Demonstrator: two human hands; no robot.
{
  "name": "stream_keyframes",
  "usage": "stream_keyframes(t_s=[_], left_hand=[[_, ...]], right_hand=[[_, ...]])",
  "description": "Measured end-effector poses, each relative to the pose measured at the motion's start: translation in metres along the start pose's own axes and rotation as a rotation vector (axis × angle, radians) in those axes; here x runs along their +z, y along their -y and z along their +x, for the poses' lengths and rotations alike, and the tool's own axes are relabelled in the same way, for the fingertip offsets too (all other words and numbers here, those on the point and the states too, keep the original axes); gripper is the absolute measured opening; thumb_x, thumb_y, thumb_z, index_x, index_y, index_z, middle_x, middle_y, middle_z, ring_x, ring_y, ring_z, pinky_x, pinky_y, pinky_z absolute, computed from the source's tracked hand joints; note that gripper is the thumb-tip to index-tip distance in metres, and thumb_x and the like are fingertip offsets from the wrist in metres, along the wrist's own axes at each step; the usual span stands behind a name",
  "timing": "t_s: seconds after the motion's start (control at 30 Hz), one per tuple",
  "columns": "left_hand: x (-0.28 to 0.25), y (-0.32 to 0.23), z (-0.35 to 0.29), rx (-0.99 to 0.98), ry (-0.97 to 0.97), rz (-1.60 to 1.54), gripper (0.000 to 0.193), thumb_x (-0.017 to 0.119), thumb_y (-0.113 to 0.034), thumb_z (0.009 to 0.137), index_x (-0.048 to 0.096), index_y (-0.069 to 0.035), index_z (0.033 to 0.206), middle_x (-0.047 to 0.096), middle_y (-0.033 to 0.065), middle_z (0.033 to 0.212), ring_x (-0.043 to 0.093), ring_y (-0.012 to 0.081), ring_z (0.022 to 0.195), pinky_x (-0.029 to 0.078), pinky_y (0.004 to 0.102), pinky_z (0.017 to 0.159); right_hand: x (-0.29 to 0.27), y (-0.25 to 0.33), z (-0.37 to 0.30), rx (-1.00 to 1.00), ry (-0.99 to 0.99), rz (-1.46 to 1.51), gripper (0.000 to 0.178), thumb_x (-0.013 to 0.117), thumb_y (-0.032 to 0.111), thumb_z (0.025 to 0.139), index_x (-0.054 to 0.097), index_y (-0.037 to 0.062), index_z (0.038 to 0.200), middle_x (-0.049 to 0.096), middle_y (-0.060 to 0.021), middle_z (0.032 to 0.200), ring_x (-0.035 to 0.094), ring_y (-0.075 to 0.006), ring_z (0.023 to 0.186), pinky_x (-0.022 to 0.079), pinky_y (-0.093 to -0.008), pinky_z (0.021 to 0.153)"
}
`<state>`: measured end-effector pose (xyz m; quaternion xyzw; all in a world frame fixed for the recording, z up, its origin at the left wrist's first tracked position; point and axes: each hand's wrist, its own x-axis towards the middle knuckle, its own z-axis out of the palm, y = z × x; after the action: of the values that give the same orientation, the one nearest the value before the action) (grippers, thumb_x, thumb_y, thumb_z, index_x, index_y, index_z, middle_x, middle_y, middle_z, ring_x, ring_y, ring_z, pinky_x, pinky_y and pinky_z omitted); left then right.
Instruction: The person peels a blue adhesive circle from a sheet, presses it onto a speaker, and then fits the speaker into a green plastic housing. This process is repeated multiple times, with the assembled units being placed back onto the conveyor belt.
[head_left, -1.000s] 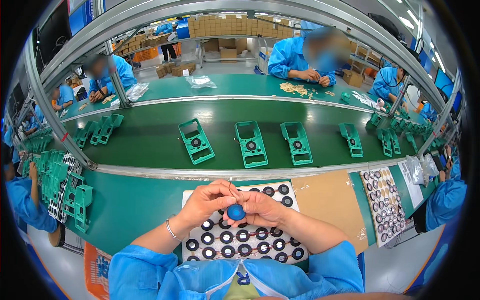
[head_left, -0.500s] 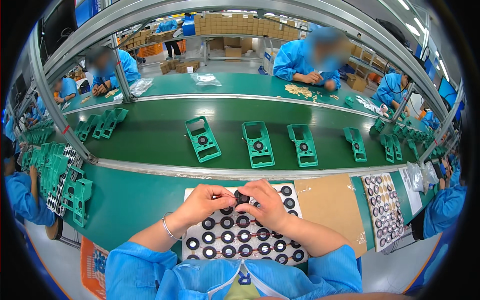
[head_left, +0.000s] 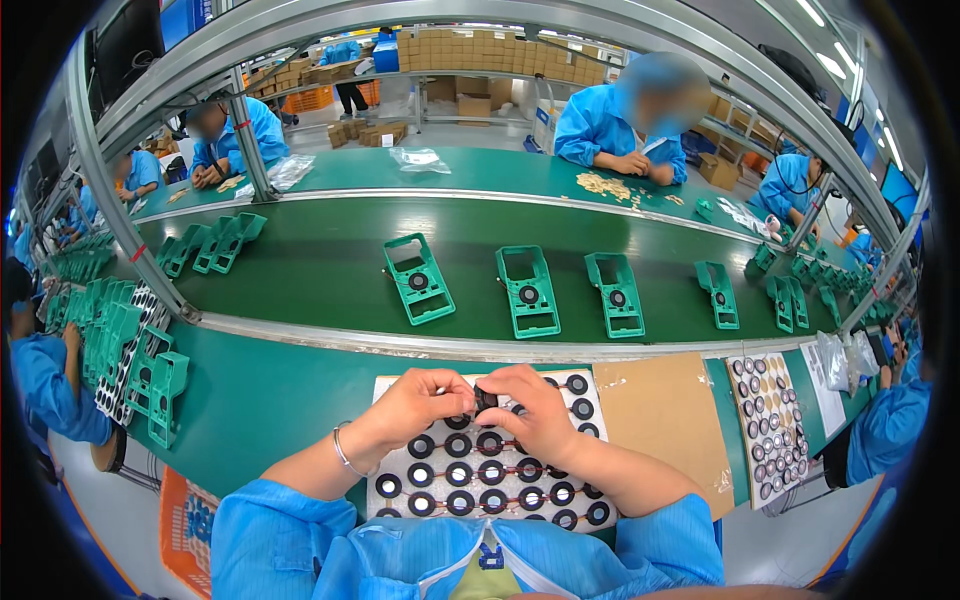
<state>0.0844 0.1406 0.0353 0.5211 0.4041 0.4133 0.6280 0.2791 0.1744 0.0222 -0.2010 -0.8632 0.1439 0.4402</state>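
Between my two hands is a small round black speaker with thin wires, held just above a white foam board. My right hand grips the speaker by its rim with thumb and fingers. My left hand is closed in a pinch at the speaker's left side, on its wires, which are largely hidden by the fingers. Rows of similar black speakers, joined by reddish wires, lie on the board below my hands.
Brown cardboard lies right of the board, with another speaker-filled board beyond it. Green plastic housings with speakers fitted stand on the green belt. A metal frame bar runs along its near edge. Co-workers sit opposite and at both sides.
The whole view has shifted slightly, so the scene sits a little further right. My hands stay at the speaker, fingers moving only a little. The co-worker opposite has brought both hands closer together.
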Motion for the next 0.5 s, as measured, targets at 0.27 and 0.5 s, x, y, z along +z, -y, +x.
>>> stream_keyframes(t_s=[0.27,0.5], left_hand=[[0.0,0.0,0.005,0.002,0.031,-0.088,0.007,0.061,-0.012,0.081,0.061,-0.005,0.082,0.06,0.0,0.082,0.05,0.0064,0.073,0.04,0.0214,0.068],[0.003,-0.003,0.004,-0.001,0.0,-0.075,0.008,0.063,-0.013,0.081,0.063,-0.005,0.081,0.059,-0.0012,0.078,0.05,0.0055,0.072,0.039,0.0204,0.068]], right_hand=[[0.013,-0.014,-0.011,0.684,0.094,1.067,0.029,0.06,0.013,0.084,0.055,0.0022,0.11,0.058,-0.0036,0.103,0.052,-0.0102,0.093,0.04,-0.0239,0.083],[0.016,-0.01,-0.008,0.613,0.008,1.064,0.03,0.064,0.01,0.08,0.056,0.0015,0.108,0.056,-0.0049,0.103,0.054,-0.0111,0.088,0.044,-0.0241,0.077]])
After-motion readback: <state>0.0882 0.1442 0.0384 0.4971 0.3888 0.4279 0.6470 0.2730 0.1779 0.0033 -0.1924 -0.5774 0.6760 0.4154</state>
